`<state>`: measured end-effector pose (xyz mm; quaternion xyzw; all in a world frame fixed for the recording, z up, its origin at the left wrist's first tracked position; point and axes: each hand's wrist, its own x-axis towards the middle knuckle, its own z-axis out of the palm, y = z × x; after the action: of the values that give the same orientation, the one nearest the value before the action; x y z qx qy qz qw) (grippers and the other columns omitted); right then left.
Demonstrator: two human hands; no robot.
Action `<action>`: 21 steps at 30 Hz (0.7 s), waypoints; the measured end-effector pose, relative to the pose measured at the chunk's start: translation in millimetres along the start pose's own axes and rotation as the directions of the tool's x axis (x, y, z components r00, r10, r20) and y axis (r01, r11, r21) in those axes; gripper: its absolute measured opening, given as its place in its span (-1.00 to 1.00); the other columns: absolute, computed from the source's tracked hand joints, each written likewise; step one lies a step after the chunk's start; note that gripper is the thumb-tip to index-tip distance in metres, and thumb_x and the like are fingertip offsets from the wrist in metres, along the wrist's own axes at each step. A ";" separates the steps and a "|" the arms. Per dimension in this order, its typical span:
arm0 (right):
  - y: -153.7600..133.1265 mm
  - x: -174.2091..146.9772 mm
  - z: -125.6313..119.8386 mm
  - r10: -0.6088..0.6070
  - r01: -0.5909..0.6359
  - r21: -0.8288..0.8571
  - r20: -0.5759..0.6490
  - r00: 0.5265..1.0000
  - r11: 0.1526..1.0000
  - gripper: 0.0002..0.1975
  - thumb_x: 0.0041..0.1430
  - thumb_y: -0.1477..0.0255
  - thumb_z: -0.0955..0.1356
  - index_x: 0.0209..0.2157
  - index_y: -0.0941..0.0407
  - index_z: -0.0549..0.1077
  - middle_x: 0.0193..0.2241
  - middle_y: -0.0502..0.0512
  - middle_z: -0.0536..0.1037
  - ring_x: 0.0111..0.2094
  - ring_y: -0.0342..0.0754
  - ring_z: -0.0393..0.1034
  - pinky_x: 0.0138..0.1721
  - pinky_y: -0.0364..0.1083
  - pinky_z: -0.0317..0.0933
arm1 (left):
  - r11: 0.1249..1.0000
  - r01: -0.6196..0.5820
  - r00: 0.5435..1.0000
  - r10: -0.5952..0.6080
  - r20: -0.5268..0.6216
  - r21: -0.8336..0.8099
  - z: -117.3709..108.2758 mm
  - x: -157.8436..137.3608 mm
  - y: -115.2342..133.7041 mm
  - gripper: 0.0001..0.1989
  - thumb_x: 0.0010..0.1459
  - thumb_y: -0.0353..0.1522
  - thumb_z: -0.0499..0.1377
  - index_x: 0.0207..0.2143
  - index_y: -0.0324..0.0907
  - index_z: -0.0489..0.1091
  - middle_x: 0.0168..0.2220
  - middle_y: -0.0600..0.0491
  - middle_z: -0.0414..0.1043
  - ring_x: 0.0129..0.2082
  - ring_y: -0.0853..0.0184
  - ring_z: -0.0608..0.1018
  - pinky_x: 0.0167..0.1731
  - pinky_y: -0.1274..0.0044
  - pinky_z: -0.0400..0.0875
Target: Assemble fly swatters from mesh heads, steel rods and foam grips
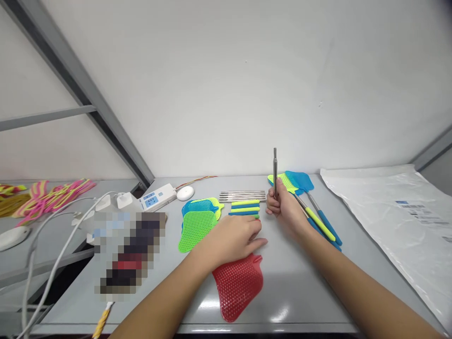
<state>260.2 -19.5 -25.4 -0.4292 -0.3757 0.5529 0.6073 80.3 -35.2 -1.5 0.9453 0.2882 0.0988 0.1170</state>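
Observation:
In my right hand (280,205), raised above the table, a shiny metal telescopic rod (275,169) stands upright with its narrow end on top. My left hand (240,235) is low over the table, its thumb and index finger apart. Beside its fingers lies a row of yellow and blue handle sleeves (245,208); a green end shows just by the fingers, mostly hidden. Behind the sleeves several metal rods (242,195) lie side by side. A red fly swatter head (240,287) lies below my left wrist. Green (197,230) and blue swatter heads overlap to the left.
Swatters with blue and yellow handles (319,223) lie right of my right hand. A white plastic bag (391,221) covers the right side. At left are a power strip (157,197), a round white disc (185,192), cables, a blurred-out object and pink-yellow cords (52,197).

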 end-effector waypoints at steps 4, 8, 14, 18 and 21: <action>4.1 -0.4 2.9 -0.073 0.073 -0.003 0.044 0.996 0.997 -0.50 0.13 -0.03 0.27 -0.58 0.06 0.09 -0.66 -0.17 -0.02 -0.65 -0.21 -0.13 -0.59 -0.18 0.06 | 0.987 0.111 0.994 -0.113 0.009 0.113 4.0 2.2 -8.1 -0.78 0.20 -0.19 0.08 -0.32 -0.15 0.36 -0.33 0.00 0.41 -0.36 0.22 0.48 -0.45 0.45 0.23; 10.1 3.5 -1.0 -0.110 0.110 -0.043 0.014 0.994 0.993 -0.49 0.18 -0.06 0.19 -0.58 0.06 0.09 -0.69 -0.14 0.10 -0.66 -0.19 0.02 -0.56 -0.16 0.09 | 0.951 0.227 0.973 -0.230 -0.009 0.211 -0.4 -1.4 -23.8 -0.80 0.16 -0.20 0.10 -0.31 -0.14 0.32 -0.28 -0.01 0.35 -0.39 0.21 0.45 -0.48 0.46 0.22; 16.9 4.8 -2.1 -0.169 0.166 -0.212 0.001 0.986 0.963 -0.48 0.14 -0.09 0.20 -0.57 0.07 0.18 -0.63 -0.07 0.30 -0.53 -0.13 0.25 -0.43 -0.13 0.18 | 0.949 0.246 0.964 -0.261 0.055 0.198 -5.2 -8.9 -37.8 -0.92 0.09 -0.33 0.08 -0.34 -0.14 0.29 -0.29 0.00 0.29 -0.44 0.28 0.40 -0.50 0.48 0.17; 14.3 0.4 0.5 -0.179 0.164 -0.304 -0.022 0.984 0.938 -0.49 0.20 -0.04 0.17 -0.58 0.08 0.21 -0.63 -0.07 0.24 -0.56 -0.15 0.19 -0.49 -0.16 0.13 | 0.950 0.261 0.957 -0.277 0.080 0.173 -5.1 -10.1 -42.4 -0.91 0.04 -0.40 0.08 -0.33 -0.14 0.30 -0.31 0.00 0.28 -0.42 0.27 0.40 -0.47 0.48 0.17; 13.0 -3.1 2.5 -0.181 0.163 -0.365 -0.014 0.983 0.917 -0.49 0.22 -0.03 0.15 -0.58 0.08 0.22 -0.67 -0.09 0.19 -0.60 -0.15 0.14 -0.54 -0.17 0.08 | 0.955 0.254 0.957 -0.271 0.100 0.150 -5.9 -10.2 -41.4 -0.90 0.02 -0.44 0.06 -0.36 -0.15 0.31 -0.31 0.00 0.29 -0.41 0.27 0.40 -0.47 0.48 0.16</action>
<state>253.0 -22.0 -36.7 -0.5122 -0.4929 0.4081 0.5728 48.8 -6.7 -8.6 0.9085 0.4098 0.0058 0.0819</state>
